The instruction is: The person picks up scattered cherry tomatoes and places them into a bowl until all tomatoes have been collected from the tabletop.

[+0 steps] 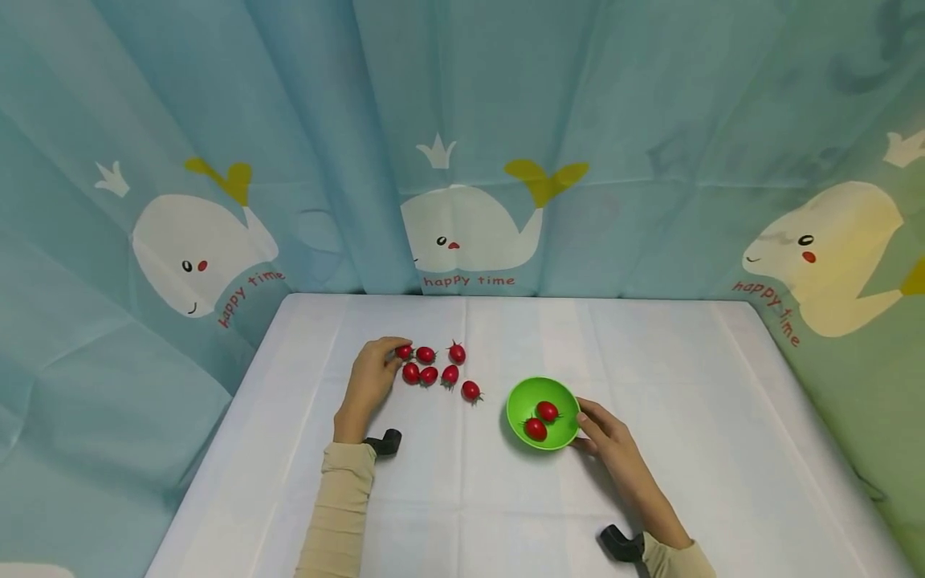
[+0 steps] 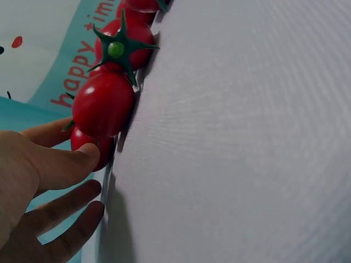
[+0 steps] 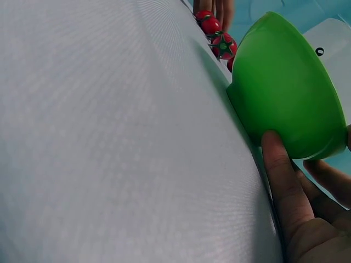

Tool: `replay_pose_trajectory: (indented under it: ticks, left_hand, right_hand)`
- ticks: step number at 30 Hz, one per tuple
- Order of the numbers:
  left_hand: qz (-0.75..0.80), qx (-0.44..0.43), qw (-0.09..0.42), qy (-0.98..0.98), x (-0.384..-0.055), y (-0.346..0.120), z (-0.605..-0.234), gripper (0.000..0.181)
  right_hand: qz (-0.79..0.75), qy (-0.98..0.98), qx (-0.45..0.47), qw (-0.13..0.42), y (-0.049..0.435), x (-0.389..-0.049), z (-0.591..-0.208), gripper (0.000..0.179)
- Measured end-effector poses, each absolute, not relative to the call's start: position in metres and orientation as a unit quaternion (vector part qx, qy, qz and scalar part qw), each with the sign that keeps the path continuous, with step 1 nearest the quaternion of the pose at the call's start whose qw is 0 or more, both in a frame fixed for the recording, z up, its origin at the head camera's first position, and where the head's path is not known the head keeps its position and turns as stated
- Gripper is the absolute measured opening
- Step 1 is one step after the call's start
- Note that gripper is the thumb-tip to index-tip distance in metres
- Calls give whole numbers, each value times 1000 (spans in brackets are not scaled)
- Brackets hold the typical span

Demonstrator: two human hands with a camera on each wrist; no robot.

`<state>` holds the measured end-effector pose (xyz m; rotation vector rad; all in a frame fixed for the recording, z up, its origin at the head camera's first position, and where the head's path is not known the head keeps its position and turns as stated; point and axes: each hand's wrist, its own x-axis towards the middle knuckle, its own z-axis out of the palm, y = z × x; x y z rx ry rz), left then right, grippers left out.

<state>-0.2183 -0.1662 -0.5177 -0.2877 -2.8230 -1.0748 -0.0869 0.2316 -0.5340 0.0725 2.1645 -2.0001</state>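
Note:
My left hand (image 1: 372,376) reaches the far left end of a loose group of red cherry tomatoes (image 1: 429,376) on the table. Its thumb and forefinger pinch the outermost cherry tomato (image 2: 90,153), while the other fingers spread below, touching nothing. Close against that one lies another cherry tomato (image 2: 104,104) with green stalk leaves. On the right, a green bowl (image 1: 522,404) holds two cherry tomatoes (image 1: 535,429). My right hand (image 1: 613,445) grips the bowl's right side, thumb at the rim and fingers low against the outer wall (image 3: 285,98).
The table (image 1: 462,490) wears a white cloth. Behind it hangs a blue-green curtain (image 1: 347,241) printed with whales. Dark wrist cameras (image 1: 386,442) sit at both cuffs. One cherry tomato (image 1: 471,391) lies between the group and the bowl.

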Motion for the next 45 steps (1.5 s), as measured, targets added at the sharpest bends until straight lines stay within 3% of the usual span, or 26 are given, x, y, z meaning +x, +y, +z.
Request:
replay_pose_trajectory:
  ticks: [7, 15, 26, 45]
  left_hand:
    - [-352, -79, 61, -931, -215, -168, -519, 34]
    - [-399, -62, 103, -909, -215, -169, -509, 35]
    - [-429, -120, 159, -881, -212, -150, -487, 38]
    - [-430, -274, 104, -854, -175, -79, -478, 35]
  right_hand:
    - [-673, 733, 27, 101, 232, -86, -534, 55]
    - [-674, 731, 19, 104, 232, -88, -533, 56]
    - [-668, 738, 7, 96, 233, -89, -534, 55]
    - [-675, 732, 9, 98, 233, -88, -533, 55]
